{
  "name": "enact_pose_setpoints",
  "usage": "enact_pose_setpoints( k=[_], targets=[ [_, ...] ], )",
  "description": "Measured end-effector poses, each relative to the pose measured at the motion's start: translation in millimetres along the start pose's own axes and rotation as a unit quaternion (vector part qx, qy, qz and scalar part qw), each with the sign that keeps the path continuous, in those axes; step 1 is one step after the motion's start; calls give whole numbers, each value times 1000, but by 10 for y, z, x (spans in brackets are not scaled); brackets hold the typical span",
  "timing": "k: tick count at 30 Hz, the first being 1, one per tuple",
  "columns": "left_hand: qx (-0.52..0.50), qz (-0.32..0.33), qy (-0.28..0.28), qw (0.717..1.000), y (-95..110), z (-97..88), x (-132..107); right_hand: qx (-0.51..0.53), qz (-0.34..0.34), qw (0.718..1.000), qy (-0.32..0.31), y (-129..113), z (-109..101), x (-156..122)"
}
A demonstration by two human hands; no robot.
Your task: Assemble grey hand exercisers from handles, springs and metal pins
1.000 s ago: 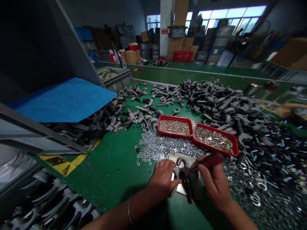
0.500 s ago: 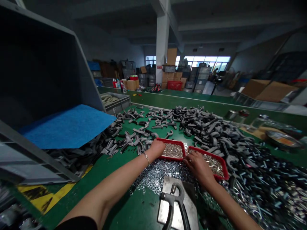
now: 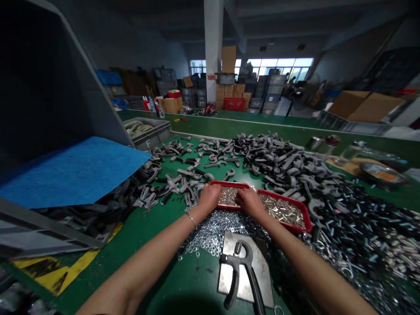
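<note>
Hands (image 3: pixel 251 202) at two red trays (image 3: pixel 306 214)

- On the grey crate (image 3: pixel 147 141) at the left of the bench, you can read a capital "F" on its near wall.
- On the white pillar (image 3: pixel 213 35) in the far distance, you can see a small red sign (image 3: pixel 211 77), but its writing is too small for you to read.
- On the green bench (image 3: pixel 108 258), just left of the red tray (image 3: pixel 226 184), you can make out handwritten marks (image 3: pixel 178 198), though they are too blurred to read.
</note>
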State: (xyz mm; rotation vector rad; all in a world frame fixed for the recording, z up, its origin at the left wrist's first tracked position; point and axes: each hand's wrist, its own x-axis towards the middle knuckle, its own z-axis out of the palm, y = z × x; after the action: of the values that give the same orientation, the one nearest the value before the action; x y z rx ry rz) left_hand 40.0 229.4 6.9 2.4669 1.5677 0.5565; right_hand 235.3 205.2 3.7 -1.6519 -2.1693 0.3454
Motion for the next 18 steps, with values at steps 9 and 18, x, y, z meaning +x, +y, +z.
enact_pose_setpoints(
  k=[9, 18],
  targets=[
    [-207, -36, 22, 977, 25, -356, -796, 253, 87, 962, 52, -91, -278, -767],
    [-62, 134, -125, 981, 798, 5, -1667, 521, 243, 818, -21, -474, -87, -2094]
  ],
)
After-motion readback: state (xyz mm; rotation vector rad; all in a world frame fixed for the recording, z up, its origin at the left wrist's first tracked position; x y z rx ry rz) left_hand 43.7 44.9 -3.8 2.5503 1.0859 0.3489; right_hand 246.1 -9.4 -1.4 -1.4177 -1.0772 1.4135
